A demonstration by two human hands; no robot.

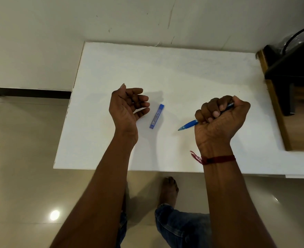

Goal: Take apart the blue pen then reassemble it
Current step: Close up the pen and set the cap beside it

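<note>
My right hand (220,119) is closed in a fist around the blue pen (189,124), held above the white table (183,72). The pen's tip pokes out at the lower left of the fist and its back end shows at the upper right; the middle is hidden by my fingers. The pen looks whole. My left hand (128,106) hovers over the table to the left, palm turned inward, fingers loosely curled and apart, holding nothing. A small flat blue case (157,116) lies on the table between my hands.
A wooden piece of furniture (279,111) with a dark object and black cable on it stands against the table's right edge. The wall runs along the table's far edge. Tiled floor, my foot (168,190) and jeans show below the near edge.
</note>
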